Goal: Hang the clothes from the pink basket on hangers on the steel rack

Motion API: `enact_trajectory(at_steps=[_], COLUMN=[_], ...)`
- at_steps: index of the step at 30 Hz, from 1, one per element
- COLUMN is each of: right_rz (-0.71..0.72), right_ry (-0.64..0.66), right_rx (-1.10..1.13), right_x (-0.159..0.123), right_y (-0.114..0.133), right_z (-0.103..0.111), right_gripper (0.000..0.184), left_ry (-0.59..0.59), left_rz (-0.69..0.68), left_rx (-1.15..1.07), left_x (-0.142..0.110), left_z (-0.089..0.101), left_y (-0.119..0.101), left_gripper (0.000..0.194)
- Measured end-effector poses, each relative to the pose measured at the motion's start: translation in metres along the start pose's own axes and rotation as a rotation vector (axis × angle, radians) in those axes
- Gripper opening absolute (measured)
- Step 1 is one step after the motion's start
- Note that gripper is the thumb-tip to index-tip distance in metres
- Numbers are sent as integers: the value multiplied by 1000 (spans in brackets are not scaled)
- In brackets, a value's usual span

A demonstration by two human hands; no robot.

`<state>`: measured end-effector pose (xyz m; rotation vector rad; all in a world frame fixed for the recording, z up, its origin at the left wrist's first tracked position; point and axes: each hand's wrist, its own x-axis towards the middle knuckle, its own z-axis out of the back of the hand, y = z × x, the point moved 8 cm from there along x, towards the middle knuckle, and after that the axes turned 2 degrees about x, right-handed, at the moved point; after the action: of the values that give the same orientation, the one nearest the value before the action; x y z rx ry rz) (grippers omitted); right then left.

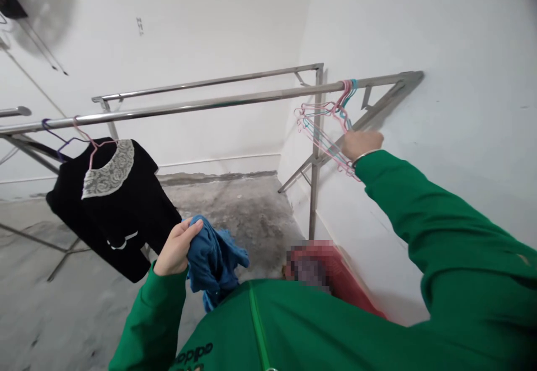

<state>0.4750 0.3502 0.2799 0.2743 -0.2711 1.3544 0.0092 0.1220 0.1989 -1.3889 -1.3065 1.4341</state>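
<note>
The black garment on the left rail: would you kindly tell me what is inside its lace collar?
A pink hanger runs down into the lace collar. The rest of the hanger is covered by the black garment, so it cannot be seen.

A bare laundry-drying room: stainless steel garment rails [210, 101] holding plastic-coated hangers [323, 130], white walls [440, 41], rough concrete floor [226, 214].

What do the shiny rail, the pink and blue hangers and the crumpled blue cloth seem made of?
The shiny tubular rail looks like polished stainless steel, from its bright streaky reflections. The thin pink and blue hangers look like plastic-coated wire, from their slim bent shape. The crumpled blue cloth in the left hand looks like soft fabric; its fibre cannot be told.
</note>
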Motion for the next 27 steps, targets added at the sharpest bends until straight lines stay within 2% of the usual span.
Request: enact_trajectory(at_steps=[3,6,8,10,13,16,18,20,22,24,27], right_rz=[-55,-103,-87,-13,136,211,245,252,196,126,145], right_ry=[5,-76,-134,-181,-293,-412,-341,-136,99,276,344], right_rx=[-21,13,51,112,343,728,1032,1322,1504,1577,1627], right_x=[3,3,1,-8,-42,-99,-137,-168,-192,-207,-212], right_y=[-5,-4,0,7,13,15,26,53,86,114,133], right_z=[3,15,21,20,4,-27,-54,-80,-100,-109,-97], right_gripper=[32,32,33,28,21,19,23,36,49,51,44], left_ry=[-21,-20,-13,-17,-78,-152,-173,-182,-168,-128,-55], left_rz=[-3,-13,-21,-32,-69,-120,-150,-190,-230,-260,-318], left_rx=[3,17,31,45,65,106,166,248,344,448,610], left_x=[4,10,15,22,33,45,53,62,71,80,90], left_z=[0,-2,-2,1,12,25,30,33,30,25,18], left_y=[2,4,4,3,-7,-24,-35,-45,-54,-59,-66], left_gripper=[48,47,47,46,46,42,36,29,25,25,27])
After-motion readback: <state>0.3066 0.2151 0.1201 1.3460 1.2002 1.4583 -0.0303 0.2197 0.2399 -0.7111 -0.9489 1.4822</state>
